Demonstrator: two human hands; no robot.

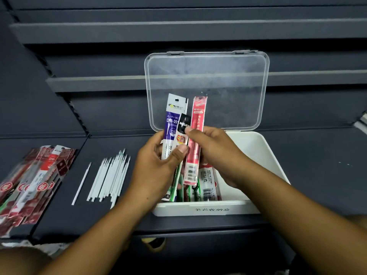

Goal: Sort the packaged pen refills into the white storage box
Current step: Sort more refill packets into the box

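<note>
The white storage box (264, 155) sits on the dark shelf with its clear lid (218, 76) standing open behind it. Several packaged refills (208, 187) lie inside along its left part. Above the box my left hand (156, 169) grips a purple-and-white refill pack (174, 116) and a black-topped pack (183, 126), fanned upright. My right hand (214, 153) pinches a red refill pack (196, 135) beside them, thumb on its front. The lower ends of the held packs hang over the packs in the box.
A heap of red packaged refills (33, 181) lies at the far left of the shelf. Loose white refill tubes (111, 175) lie in a row between the heap and the box, one single tube (81, 184) apart. Grey shelf rails run behind.
</note>
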